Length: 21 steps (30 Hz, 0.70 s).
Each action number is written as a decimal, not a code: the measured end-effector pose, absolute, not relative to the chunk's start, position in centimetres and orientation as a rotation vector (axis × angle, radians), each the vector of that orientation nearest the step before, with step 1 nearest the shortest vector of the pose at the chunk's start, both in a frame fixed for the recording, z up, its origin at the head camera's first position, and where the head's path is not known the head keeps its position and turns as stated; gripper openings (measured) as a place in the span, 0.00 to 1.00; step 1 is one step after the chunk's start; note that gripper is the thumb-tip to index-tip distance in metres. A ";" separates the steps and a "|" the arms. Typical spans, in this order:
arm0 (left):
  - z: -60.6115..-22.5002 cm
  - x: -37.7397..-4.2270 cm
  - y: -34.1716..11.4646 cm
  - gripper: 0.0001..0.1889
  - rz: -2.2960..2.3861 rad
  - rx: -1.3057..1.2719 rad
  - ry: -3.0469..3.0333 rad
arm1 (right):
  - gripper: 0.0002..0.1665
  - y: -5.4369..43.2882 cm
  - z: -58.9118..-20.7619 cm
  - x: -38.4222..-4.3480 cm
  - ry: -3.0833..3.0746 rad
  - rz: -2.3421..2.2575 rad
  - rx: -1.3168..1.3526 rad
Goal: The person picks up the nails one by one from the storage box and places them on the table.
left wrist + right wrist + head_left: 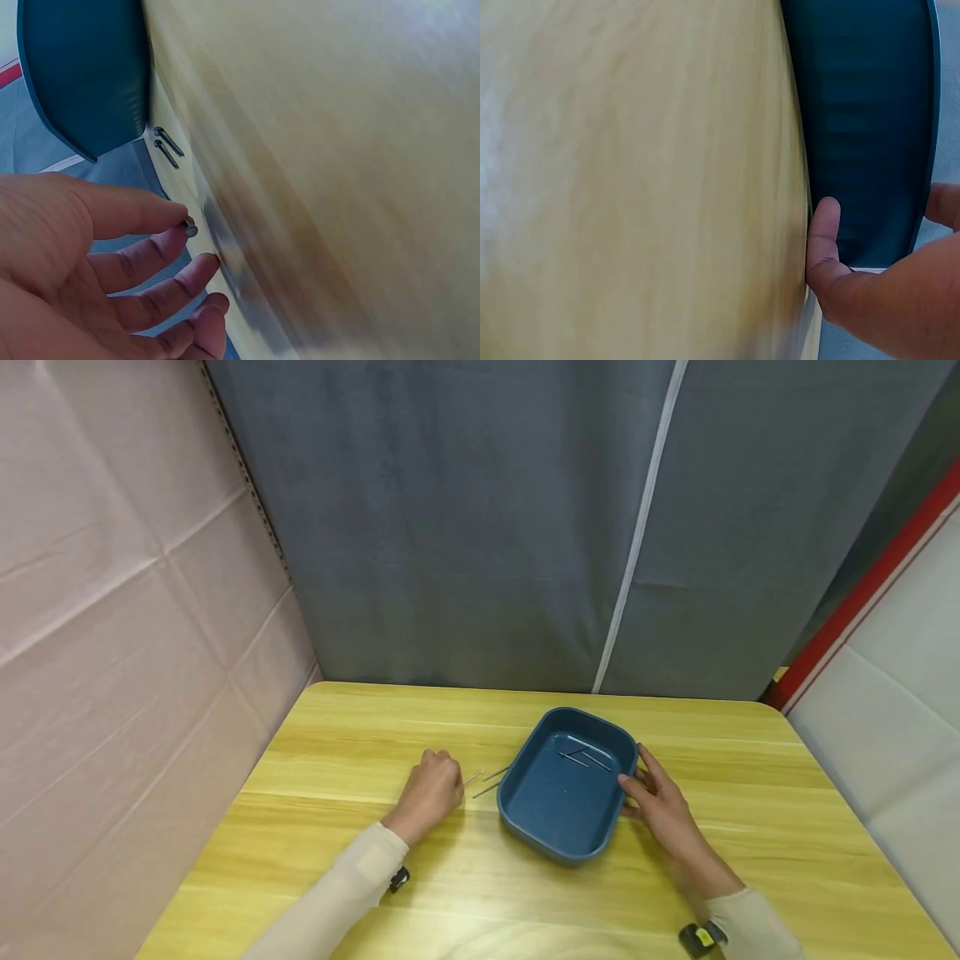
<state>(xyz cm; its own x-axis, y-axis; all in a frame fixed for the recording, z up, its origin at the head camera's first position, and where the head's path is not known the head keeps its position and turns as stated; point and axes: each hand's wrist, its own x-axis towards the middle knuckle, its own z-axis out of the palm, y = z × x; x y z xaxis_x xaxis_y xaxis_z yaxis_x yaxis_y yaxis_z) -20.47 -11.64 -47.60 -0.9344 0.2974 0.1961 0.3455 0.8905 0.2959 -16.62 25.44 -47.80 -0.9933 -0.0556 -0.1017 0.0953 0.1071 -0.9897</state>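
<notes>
My left hand (429,792) pinches a metal nail (191,230) between thumb and forefinger, just left of the blue plastic box (558,818). In the left wrist view the nail's head shows at the fingertips, and the other fingers are bent loosely. Two more nails (168,142) lie on the table between this hand and the box. Inside the box, near its far end, are several nails (574,760). My right hand (663,806) grips the box's right side, with the thumb over the rim and fingers against the outer wall.
The box stands on a wood-grain table (360,735). A grey curtain (465,527) hangs behind the table's far edge. Pale sheets flank it on the left (135,610) and the right (892,693), the right one edged in red.
</notes>
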 end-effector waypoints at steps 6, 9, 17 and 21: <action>-47.6 -20.3 -11.5 0.15 -0.427 -0.502 -2.917 | 0.49 25.4 -47.8 -16.6 2.259 -2.015 0.050; -47.7 -20.2 -11.5 0.16 -0.415 -0.511 -2.916 | 0.48 25.4 -47.8 -16.6 2.261 -2.013 0.054; -47.8 -20.1 -11.4 0.12 -0.352 -0.525 -2.904 | 0.49 25.4 -47.8 -16.7 2.274 -1.998 0.060; -47.8 -20.0 -11.3 0.12 -0.366 -0.527 -2.909 | 0.49 25.5 -47.8 -16.7 2.262 -2.011 0.053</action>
